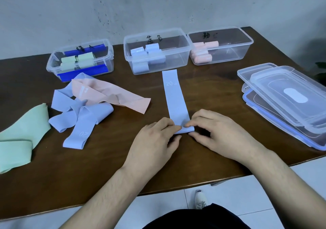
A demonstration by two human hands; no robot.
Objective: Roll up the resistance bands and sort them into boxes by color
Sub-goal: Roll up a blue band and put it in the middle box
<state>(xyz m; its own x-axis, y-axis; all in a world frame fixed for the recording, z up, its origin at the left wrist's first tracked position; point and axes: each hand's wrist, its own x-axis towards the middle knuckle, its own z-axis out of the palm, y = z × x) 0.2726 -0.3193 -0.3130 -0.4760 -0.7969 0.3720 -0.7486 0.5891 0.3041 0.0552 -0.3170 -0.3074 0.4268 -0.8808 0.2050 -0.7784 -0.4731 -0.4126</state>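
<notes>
Both hands [185,131] pinch the blue band's [173,94] rolled near end

Three clear plastic boxes [80,59] [157,51] [220,46] sit at the frame's top. Three lids [285,94] are stacked at right. Two hands [155,140] [220,133] are at centre.

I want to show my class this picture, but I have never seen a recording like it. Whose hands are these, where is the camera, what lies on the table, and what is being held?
There is no machine here. A camera worn on a person's head looks down at their own left hand and right hand. Both pinch the near end of a flat blue band, starting a roll. At the back of the brown table stand three clear boxes: one with green rolls, one with blue rolls, one with pink rolls. Loose bands in blue, pink and green lie on the left. Stacked lids lie on the right.
</notes>
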